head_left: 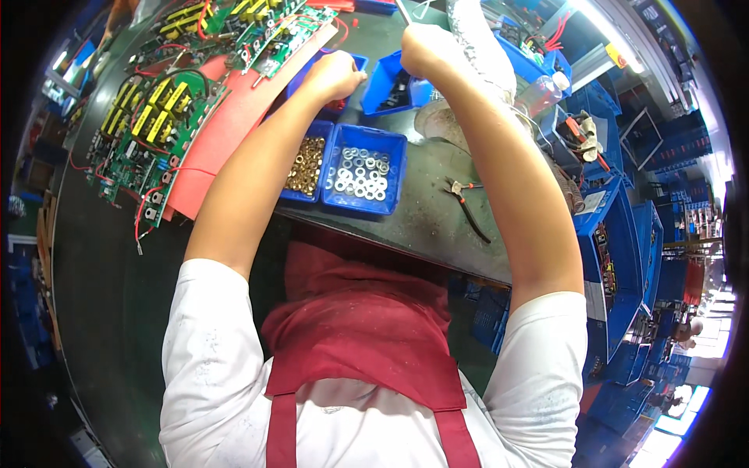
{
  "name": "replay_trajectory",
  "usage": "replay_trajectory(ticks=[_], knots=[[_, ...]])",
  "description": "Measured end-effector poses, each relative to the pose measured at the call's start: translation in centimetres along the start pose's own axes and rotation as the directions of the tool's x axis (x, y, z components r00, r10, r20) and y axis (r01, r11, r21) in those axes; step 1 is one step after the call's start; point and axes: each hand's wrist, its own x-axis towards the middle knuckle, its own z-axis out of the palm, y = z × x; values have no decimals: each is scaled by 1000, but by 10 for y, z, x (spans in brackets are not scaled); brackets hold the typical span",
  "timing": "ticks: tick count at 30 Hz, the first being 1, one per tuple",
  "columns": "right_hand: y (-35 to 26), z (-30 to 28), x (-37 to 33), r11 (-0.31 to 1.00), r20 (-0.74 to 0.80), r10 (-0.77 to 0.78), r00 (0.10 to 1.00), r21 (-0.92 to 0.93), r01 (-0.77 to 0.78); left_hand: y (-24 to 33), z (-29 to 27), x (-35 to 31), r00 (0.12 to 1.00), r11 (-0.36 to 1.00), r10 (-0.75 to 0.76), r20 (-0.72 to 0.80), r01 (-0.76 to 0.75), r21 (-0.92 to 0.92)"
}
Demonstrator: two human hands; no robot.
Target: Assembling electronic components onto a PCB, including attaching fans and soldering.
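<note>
My left hand [335, 78] is closed, its fingers curled over a blue bin [360, 64] with small red pieces in it. Whatever its fingertips pinch is hidden. Farther right, my right hand [431, 53] is closed too, above a bin of dark parts [396, 92]. A thin pale rod [402, 11] sticks up beside its fingers and seems gripped; its kind cannot be told. Nearer me, brass nuts [306, 165] fill one blue bin, and silver washers [360, 173] lie in the bin beside it.
Green circuit boards [156, 117] with yellow components and red wires spread over the left, partly on a pink sheet [204, 175]. Cutting pliers [466, 209] lie by the bench's front edge. A silvery duct [476, 35], a clear bottle [540, 95] and blue bins stand right.
</note>
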Motion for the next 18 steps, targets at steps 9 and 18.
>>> replay_trajectory(ticks=[9, 18], knots=[[10, 46, -5, 985, 152, 58, 987, 154, -81, -5, -10, 8, 993, 971, -107, 51, 116, -210], [4, 67, 3, 987, 181, 100, 978, 109, -121, -3, -18, 11, 984, 971, -145, 104, 161, -176]])
